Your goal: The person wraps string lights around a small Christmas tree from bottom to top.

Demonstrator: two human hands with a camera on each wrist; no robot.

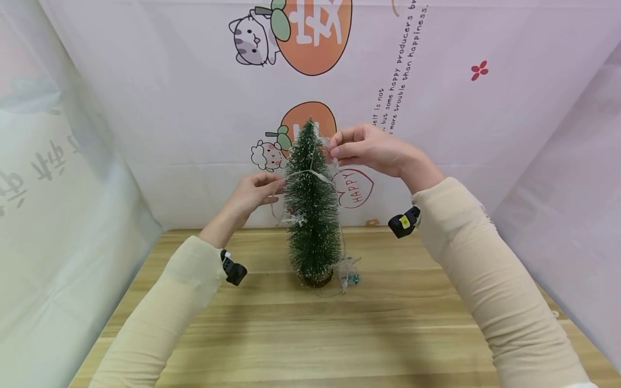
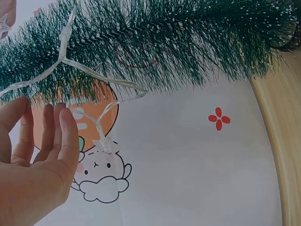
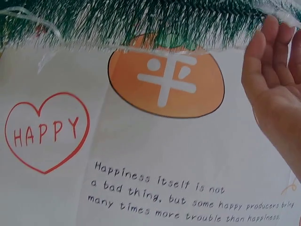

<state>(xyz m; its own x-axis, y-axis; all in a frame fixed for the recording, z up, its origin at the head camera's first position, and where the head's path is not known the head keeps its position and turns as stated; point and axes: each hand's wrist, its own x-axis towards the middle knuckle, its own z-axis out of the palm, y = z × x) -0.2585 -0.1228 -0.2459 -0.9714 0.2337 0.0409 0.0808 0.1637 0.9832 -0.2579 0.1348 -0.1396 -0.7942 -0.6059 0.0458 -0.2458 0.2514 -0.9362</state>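
A small green artificial Christmas tree [image 1: 312,215] with frosted tips stands upright on the wooden table. A clear string of star lights [image 1: 310,171] crosses its upper front. At the tree's left side, my left hand [image 1: 252,195] pinches the string between thumb and fingers, its fingertips by the bristles. One star light [image 2: 107,143] dangles from the wire near that hand. Higher up, on the right near the top, my right hand [image 1: 371,151] pinches another stretch of the string; its fingertips [image 3: 270,23] overlap the bristles. A further star light [image 1: 299,220] hangs against the tree's front.
Right of the tree's base, a clear battery box [image 1: 348,275] with a bit of green lies on the table [image 1: 310,334], joined by wire to the tree. A printed white cloth [image 1: 194,108] hangs close behind, and cloth also walls both sides.
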